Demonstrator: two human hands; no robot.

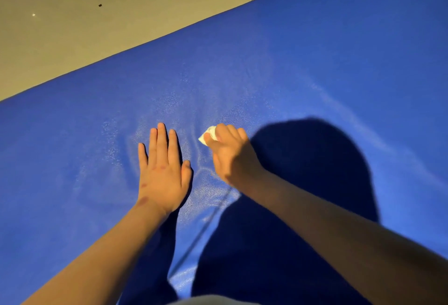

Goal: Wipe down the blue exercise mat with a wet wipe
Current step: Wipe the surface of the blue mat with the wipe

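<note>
The blue exercise mat [303,67] fills most of the head view, running diagonally from lower left to upper right. My left hand [162,171] lies flat on it, palm down, fingers straight and together. Just to its right, my right hand [230,152] holds a small bunched white wet wipe [209,134] with curled fingers and presses it onto the mat. The vinyl wrinkles around both hands and shines with damp streaks. Most of the wipe is hidden under the fingers.
Beige floor tiles [97,25] lie beyond the mat's far edge at the upper left, with a small dark speck [100,5] on them. A large dark shadow of my head and body [303,171] covers the mat's lower right.
</note>
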